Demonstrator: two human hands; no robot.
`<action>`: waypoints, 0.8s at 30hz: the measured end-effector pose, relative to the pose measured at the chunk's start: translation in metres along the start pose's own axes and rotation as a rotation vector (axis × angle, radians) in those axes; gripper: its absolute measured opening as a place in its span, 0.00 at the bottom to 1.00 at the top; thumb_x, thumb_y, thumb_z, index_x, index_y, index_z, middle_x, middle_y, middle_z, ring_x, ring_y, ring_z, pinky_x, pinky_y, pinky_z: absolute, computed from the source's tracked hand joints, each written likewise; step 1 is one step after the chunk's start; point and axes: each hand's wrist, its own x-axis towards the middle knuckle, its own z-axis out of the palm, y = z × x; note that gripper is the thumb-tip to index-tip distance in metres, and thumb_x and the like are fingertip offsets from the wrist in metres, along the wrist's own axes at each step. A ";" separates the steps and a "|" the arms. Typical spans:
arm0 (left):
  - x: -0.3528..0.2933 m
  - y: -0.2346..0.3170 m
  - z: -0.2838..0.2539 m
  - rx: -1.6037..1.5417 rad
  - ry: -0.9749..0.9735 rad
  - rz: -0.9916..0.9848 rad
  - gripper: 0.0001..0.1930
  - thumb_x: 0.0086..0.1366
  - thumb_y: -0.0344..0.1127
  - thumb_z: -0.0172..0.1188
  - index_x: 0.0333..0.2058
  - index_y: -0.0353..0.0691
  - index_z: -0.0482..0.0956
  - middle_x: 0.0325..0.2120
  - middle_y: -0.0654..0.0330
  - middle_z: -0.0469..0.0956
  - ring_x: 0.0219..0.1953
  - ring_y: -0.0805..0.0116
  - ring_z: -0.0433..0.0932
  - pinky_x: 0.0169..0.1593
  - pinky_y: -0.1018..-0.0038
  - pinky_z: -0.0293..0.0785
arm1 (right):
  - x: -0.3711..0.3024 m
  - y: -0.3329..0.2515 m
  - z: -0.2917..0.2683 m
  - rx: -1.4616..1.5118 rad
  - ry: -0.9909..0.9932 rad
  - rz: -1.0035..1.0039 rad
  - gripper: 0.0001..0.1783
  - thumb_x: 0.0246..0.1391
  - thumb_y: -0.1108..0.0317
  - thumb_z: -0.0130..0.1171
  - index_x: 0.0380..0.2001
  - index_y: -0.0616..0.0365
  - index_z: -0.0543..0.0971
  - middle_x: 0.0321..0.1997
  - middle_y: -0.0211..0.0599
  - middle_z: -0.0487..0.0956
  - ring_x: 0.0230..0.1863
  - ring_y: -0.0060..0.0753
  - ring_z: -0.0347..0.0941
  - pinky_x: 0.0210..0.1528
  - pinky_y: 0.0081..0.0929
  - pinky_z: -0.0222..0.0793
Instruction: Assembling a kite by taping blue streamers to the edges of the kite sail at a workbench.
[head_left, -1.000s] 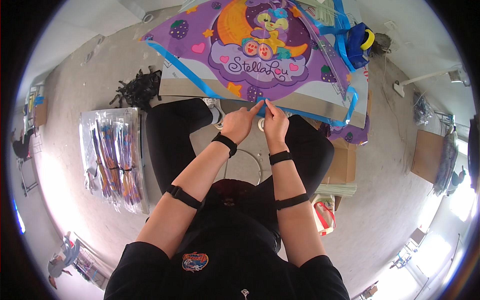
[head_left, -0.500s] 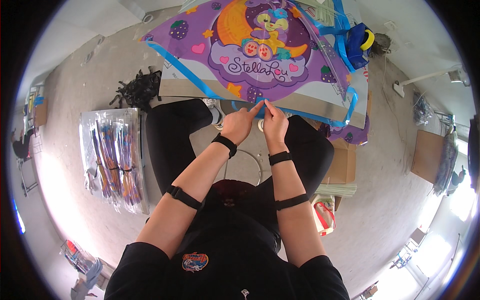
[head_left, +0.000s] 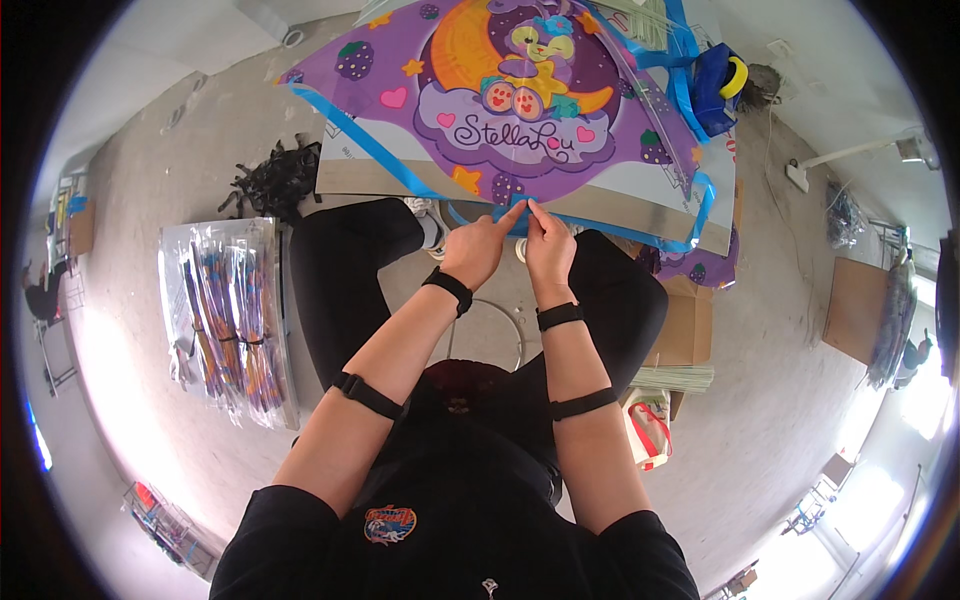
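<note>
A purple printed kite sail (head_left: 400, 110) with a cartoon animal, a yellow moon and stars lies on a board (head_left: 375, 182) across my knees. Along its near side runs a blue ribbon (head_left: 365, 140), which hangs in a loop at the right. At the sail's near tip, my left hand (head_left: 475, 250) presses its index finger on the ribbon, the other fingers curled. Right beside it, my right hand (head_left: 550, 250) is closed in a pinch at the same spot, fingertips touching. What lies between the fingertips is mostly hidden.
A blue tape dispenser (head_left: 715, 90) stands at the board's far right. Bundled colourful strips in clear plastic (head_left: 235, 320) lie on the floor at left, near a heap of black straps (head_left: 280, 175). To my right are an open cardboard box (head_left: 685, 325) and a red-handled bag (head_left: 648, 430).
The kite sail has shifted very slightly left. My hands stay almost still at its near tip. A grey shape by the rack at lower left no longer shows.
</note>
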 end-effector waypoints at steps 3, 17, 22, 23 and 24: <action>0.000 0.001 0.000 -0.007 0.005 0.003 0.33 0.61 0.30 0.46 0.64 0.63 0.55 0.28 0.52 0.74 0.30 0.51 0.78 0.31 0.60 0.75 | 0.000 0.000 -0.001 0.000 0.003 -0.004 0.13 0.54 0.68 0.56 0.43 0.46 0.81 0.30 0.40 0.79 0.32 0.44 0.76 0.33 0.35 0.70; 0.000 -0.001 -0.001 -0.020 -0.037 -0.018 0.33 0.61 0.28 0.45 0.65 0.61 0.53 0.30 0.52 0.75 0.31 0.50 0.78 0.31 0.60 0.74 | 0.000 -0.004 0.000 0.032 0.007 -0.011 0.13 0.54 0.70 0.56 0.43 0.47 0.81 0.32 0.40 0.80 0.33 0.44 0.76 0.35 0.34 0.71; 0.000 -0.001 -0.002 -0.042 -0.009 -0.003 0.33 0.61 0.28 0.45 0.65 0.62 0.53 0.30 0.52 0.74 0.30 0.50 0.78 0.31 0.59 0.74 | 0.000 -0.005 0.000 0.014 0.024 -0.014 0.13 0.54 0.70 0.55 0.43 0.47 0.81 0.32 0.41 0.80 0.34 0.44 0.76 0.35 0.34 0.71; 0.000 -0.001 -0.002 -0.030 -0.018 -0.015 0.33 0.61 0.28 0.45 0.65 0.62 0.53 0.30 0.52 0.74 0.30 0.50 0.78 0.31 0.59 0.74 | 0.000 -0.005 0.000 0.019 0.007 -0.015 0.13 0.54 0.70 0.55 0.43 0.47 0.81 0.32 0.41 0.80 0.34 0.44 0.76 0.35 0.34 0.71; 0.000 -0.001 -0.002 -0.028 -0.019 -0.016 0.33 0.61 0.28 0.45 0.65 0.62 0.53 0.29 0.52 0.74 0.30 0.50 0.78 0.31 0.59 0.74 | 0.000 -0.005 0.001 0.023 0.006 -0.015 0.13 0.54 0.70 0.55 0.43 0.47 0.81 0.32 0.41 0.80 0.34 0.44 0.76 0.35 0.34 0.71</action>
